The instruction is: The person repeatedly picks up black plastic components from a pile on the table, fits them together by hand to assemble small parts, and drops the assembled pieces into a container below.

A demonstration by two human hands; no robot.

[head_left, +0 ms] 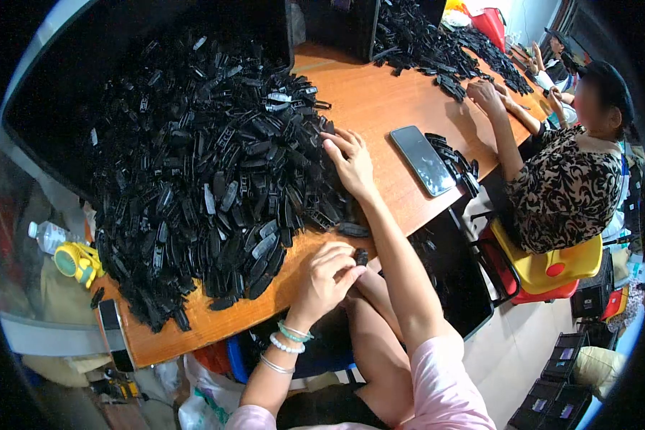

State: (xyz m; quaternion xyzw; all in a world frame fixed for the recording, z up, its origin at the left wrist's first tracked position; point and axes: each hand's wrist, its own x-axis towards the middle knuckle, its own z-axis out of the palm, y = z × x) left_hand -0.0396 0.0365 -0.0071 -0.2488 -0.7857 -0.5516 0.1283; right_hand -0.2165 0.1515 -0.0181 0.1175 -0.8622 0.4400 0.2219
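A large heap of small black plastic pieces [215,172] covers the wooden table in front of me; many are long and narrow, some with slotted frames. My left hand [327,281], wearing bracelets on its wrist, is over the near table edge. Between its thumb and fingers it pinches a small black plastic piece [362,256]. Further forward, my right hand [351,163] reaches to the right border of the heap, its fingers stretched out and the tips at the pieces. Nothing shows held in it.
A phone [423,161] lies on the table [394,93] beside more black pieces. Another phone [115,333] rests at the left corner, near a yellow-green toy-like object [79,263] and a plastic bottle [48,235]. To the right, a co-worker [566,172] sits on a yellow stool [552,261].
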